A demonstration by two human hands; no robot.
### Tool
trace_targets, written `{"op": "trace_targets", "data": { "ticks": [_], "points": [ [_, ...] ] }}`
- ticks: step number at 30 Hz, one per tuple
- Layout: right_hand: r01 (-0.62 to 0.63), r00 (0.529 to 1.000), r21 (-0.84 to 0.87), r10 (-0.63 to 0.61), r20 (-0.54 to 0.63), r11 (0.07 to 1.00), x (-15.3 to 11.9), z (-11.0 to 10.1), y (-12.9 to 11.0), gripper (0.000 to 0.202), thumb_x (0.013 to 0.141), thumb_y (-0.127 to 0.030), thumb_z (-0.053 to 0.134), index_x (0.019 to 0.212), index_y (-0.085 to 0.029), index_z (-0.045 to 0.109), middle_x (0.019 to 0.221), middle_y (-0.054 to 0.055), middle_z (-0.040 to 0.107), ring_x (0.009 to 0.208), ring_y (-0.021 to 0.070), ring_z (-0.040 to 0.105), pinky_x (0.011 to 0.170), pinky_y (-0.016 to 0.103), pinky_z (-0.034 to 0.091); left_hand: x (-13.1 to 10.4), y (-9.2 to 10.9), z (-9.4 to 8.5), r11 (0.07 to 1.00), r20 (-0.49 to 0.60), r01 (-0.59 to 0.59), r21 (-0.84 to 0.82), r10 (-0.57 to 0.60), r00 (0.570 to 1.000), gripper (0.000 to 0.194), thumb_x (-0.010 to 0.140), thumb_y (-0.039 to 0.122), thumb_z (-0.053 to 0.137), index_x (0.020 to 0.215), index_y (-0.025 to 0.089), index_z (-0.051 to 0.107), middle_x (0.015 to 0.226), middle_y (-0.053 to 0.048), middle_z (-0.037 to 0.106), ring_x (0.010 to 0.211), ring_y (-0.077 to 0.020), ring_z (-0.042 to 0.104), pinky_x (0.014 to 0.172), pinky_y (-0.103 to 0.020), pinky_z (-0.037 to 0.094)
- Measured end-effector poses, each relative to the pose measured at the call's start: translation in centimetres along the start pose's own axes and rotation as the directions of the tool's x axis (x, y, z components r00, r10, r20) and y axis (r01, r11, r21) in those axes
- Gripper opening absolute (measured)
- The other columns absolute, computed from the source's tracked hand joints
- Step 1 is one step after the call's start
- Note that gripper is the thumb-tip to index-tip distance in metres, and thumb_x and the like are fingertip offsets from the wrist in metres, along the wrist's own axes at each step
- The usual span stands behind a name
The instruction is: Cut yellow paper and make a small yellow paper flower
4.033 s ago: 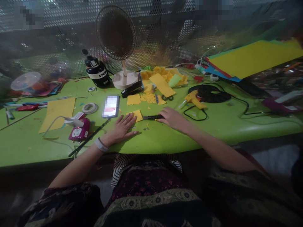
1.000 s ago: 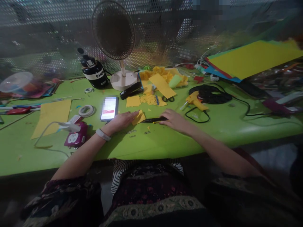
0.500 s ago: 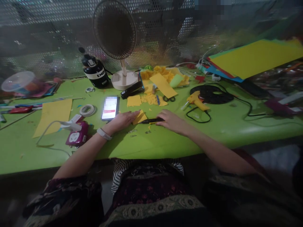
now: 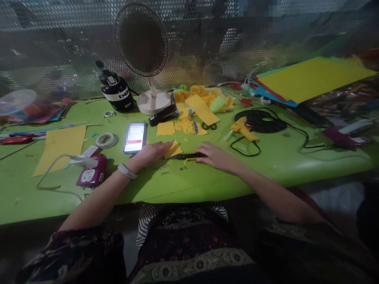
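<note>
My left hand lies low over the table with its fingers stretched out, pressing on the edge of a small piece of yellow paper. My right hand is closed round a slim black tool with a yellow strip along its lower side. The tool points left, its thin end at the near edge of the paper; its exact kind is too blurred to make out. Beyond the hands are cut yellow scraps and a yellow paper strip. Small bits lie scattered on the near side.
A phone and a tape roll are left of my hands. Behind stand a fan, a black bottle and a black stapler. Rightward are a yellow glue gun with its cord and stacked coloured sheets.
The black tool has shifted slightly left, so its thin end now reaches along the near edge of the paper. The left hand stays on the paper. The whole view has shifted a little.
</note>
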State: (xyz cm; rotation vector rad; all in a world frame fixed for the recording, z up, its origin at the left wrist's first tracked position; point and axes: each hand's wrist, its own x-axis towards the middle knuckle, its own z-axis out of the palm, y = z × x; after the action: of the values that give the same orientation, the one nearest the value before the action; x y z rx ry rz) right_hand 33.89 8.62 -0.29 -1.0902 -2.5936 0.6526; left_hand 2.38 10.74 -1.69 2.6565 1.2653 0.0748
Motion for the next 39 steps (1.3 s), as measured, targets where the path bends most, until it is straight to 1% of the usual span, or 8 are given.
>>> {"op": "trace_targets", "data": {
  "ticks": [6,12,15,18,23,28,34,39],
  "points": [
    [0.028,0.999,0.017,-0.029,0.035,0.999,0.0,-0.6,0.4,0.025,0.097,-0.034,0.062,0.113,-0.017,0.07,0.112,0.014,0.064,0.108,0.0286,0.058,0.097,0.045,0.048,0.0,-0.2,0.3,1.0,0.007,-0.009,0.003,0.009,1.0,0.054,0.108,0.032,0.03,0.16,0.022,0.036,0.149,-0.012,0.059,0.127,-0.0277,0.062,0.097,-0.042,0.058],
    [0.084,0.995,0.064,-0.087,0.048,0.994,-0.6,-0.5,1.1,0.027,0.097,-0.036,0.062,0.115,-0.019,0.071,0.112,0.013,0.067,0.107,0.0276,0.061,0.096,0.044,0.049,-0.1,-0.2,0.1,1.0,0.006,-0.018,-0.021,0.018,1.0,0.054,0.107,0.027,0.032,0.161,0.021,0.034,0.143,-0.015,0.063,0.121,-0.0281,0.066,0.096,-0.043,0.059],
    [0.097,0.994,0.027,-0.099,0.048,0.995,-0.6,-1.1,0.9,0.032,0.094,-0.044,0.066,0.113,-0.019,0.073,0.109,0.013,0.069,0.104,0.0282,0.062,0.093,0.045,0.049,-0.1,-0.3,0.4,0.998,-0.045,-0.017,-0.064,0.014,0.999,0.053,0.107,0.03,0.035,0.16,0.022,0.037,0.141,-0.015,0.065,0.121,-0.0293,0.067,0.096,-0.045,0.06],
    [0.067,0.996,-0.057,-0.064,0.056,0.996,0.6,-2.2,-0.1,0.04,0.091,-0.056,0.068,0.106,-0.019,0.075,0.108,0.013,0.071,0.102,0.029,0.063,0.091,0.045,0.048,-0.1,-0.5,1.0,0.987,-0.127,-0.087,-0.132,0.07,0.989,0.051,0.107,0.029,0.038,0.157,0.022,0.041,0.151,-0.013,0.057,0.134,-0.0288,0.06,0.11,-0.049,0.053],
    [-0.061,0.998,-0.072,0.062,0.007,0.996,6.4,-2.5,-2.0,0.031,0.094,-0.045,0.066,0.112,-0.019,0.072,0.117,0.013,0.069,0.105,0.0276,0.063,0.09,0.041,0.048,-0.5,-0.6,1.5,0.949,-0.317,-0.225,-0.223,0.148,0.937,0.055,0.102,0.023,0.046,0.157,0.024,0.04,0.16,-0.01,0.047,0.147,-0.0258,0.046,0.121,-0.051,0.042],
    [-0.119,0.984,-0.088,0.129,0.12,0.989,11.2,-0.7,-2.2,0.044,0.08,-0.036,0.082,0.115,-0.015,0.066,0.122,0.014,0.065,0.106,0.0276,0.062,0.081,0.034,0.046,-1.1,-0.8,0.9,0.951,-0.553,-0.187,-0.245,0.021,0.833,0.054,0.101,0.028,0.057,0.153,0.02,0.046,0.151,-0.015,0.057,0.138,-0.028,0.057,0.112,-0.051,0.052],
    [-0.192,0.951,0.013,0.183,0.248,0.981,11.3,-0.1,-1.8,0.021,0.082,-0.022,0.077,0.098,-0.016,0.066,0.098,0.006,0.07,0.086,0.0202,0.062,0.067,0.027,0.039,-1.2,-0.6,0.4,0.934,-0.597,-0.189,-0.304,-0.032,0.802,0.053,0.098,0.024,0.061,0.15,0.023,0.051,0.151,-0.013,0.058,0.138,-0.0267,0.057,0.115,-0.049,0.049],
    [-0.249,0.951,0.182,0.205,0.231,0.951,11.9,-0.7,-1.5,0.019,0.077,-0.017,0.079,0.091,-0.016,0.065,0.09,0.003,0.069,0.08,0.017,0.062,0.068,0.026,0.043,-1.0,-0.6,0.4,0.929,-0.62,-0.177,-0.326,-0.069,0.781,0.053,0.098,0.025,0.062,0.149,0.022,0.051,0.148,-0.014,0.06,0.135,-0.0277,0.06,0.113,-0.052,0.051]
  ]
}}
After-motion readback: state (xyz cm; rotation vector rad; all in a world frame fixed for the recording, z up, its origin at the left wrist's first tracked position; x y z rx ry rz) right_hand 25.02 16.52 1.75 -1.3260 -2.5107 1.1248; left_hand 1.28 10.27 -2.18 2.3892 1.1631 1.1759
